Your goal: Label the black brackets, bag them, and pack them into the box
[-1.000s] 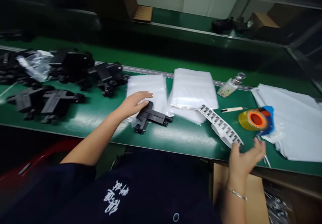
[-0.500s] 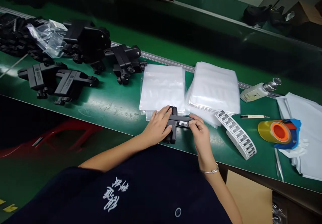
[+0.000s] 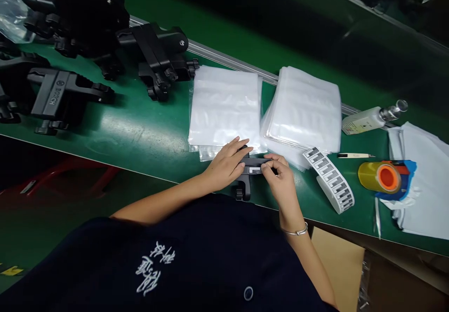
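Note:
A black plastic clamp bracket (image 3: 247,185) lies at the table's front edge, partly covered by both hands. My left hand (image 3: 224,164) lies over its left part, fingers stretched across it and thumb against its body, steadying it. A small white-and-dark label (image 3: 254,170) lies along the bracket's arm. My right hand (image 3: 279,178) is closed in a pinch at the label's right end, its fingers curled by the arm's tip. Right of that hand, a curled strip of similar labels (image 3: 331,178) rests on the table.
Two stacks of clear plastic bags (image 3: 224,106) (image 3: 305,111) lie behind my hands. More black brackets (image 3: 154,59) stand at left. At right are a pump bottle (image 3: 365,120), a craft knife (image 3: 354,155), a tape roll (image 3: 377,177), tweezers (image 3: 377,218) and white sheets (image 3: 426,181).
My view has shifted closer and to the right. The label now lies straighter along the bracket's arm. Both hands stay at the bracket, with the right still pinching at the label's end.

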Demonstrator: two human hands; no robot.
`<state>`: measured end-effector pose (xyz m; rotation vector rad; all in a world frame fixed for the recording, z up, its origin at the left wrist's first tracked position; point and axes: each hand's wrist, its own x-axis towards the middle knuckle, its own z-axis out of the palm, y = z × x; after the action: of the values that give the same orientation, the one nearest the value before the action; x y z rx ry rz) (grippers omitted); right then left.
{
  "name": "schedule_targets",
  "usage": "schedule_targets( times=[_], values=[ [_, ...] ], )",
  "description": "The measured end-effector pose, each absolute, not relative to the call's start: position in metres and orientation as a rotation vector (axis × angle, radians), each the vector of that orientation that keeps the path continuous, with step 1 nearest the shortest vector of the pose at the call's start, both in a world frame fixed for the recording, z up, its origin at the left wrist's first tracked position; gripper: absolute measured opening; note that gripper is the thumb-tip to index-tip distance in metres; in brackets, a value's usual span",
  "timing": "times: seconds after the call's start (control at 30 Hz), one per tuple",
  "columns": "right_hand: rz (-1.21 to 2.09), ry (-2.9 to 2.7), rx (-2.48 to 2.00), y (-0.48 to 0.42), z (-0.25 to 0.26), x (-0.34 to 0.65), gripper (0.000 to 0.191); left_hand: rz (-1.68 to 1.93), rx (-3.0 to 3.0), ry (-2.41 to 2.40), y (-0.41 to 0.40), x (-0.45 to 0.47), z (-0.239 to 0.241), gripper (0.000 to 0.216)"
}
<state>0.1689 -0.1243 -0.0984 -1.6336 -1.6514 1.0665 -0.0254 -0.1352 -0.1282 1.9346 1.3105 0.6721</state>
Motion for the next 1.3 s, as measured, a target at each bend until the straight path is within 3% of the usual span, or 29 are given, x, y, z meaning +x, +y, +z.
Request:
schedule_targets(
  times=[1.13, 1.3],
  values=[
    [1.052, -1.692, -1.656, -0.1258, -0.0926, 0.1657, 0.021, 0.687, 1.989, 1.328, -0.1355, -0.0248, -0.1329, 0.046],
    [0.979, -1.754, -1.663, -0.1280, -0.0934, 0.1613, 0.020, 0.934, 2.153, 1.337, -0.1398, -0.0309, -0.1339, 0.045]
  ],
)
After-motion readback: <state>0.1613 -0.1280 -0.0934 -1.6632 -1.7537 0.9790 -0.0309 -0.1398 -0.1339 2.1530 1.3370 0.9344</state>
